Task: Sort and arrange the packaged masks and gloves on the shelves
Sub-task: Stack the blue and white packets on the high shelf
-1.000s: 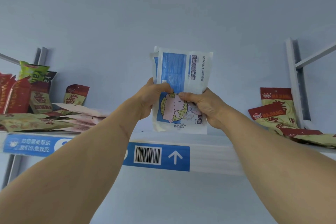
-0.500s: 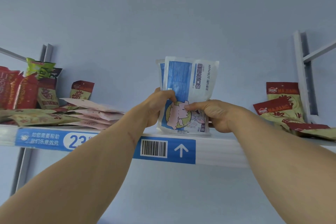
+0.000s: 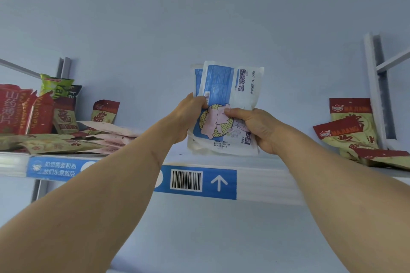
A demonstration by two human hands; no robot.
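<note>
- Head view, far left: a white metal shelf (image 3: 266,180) carries red snack bags (image 3: 21,107) standing upright, a green bag (image 3: 55,84) behind them, and flat tan sachets (image 3: 55,145) with pale pink packets (image 3: 111,131) lying in a loose heap.
- Along the shelf's near edge runs a blue label strip (image 3: 195,182) with a barcode and a white arrow.
- Left hand (image 3: 188,115) grips the left edge of the mask packs (image 3: 228,104), fingers curled round it, thumb on the front.
- These glossy white-and-blue plastic packs, at least two stacked, are held upright above the middle of the shelf; whether the bottom edge touches it I cannot tell.
- Right hand (image 3: 255,128) pinches the packs' lower right, thumb pressed on the cartoon print.
- Far right: red-and-tan pouches (image 3: 350,126) lean against a white upright post (image 3: 375,86).
</note>
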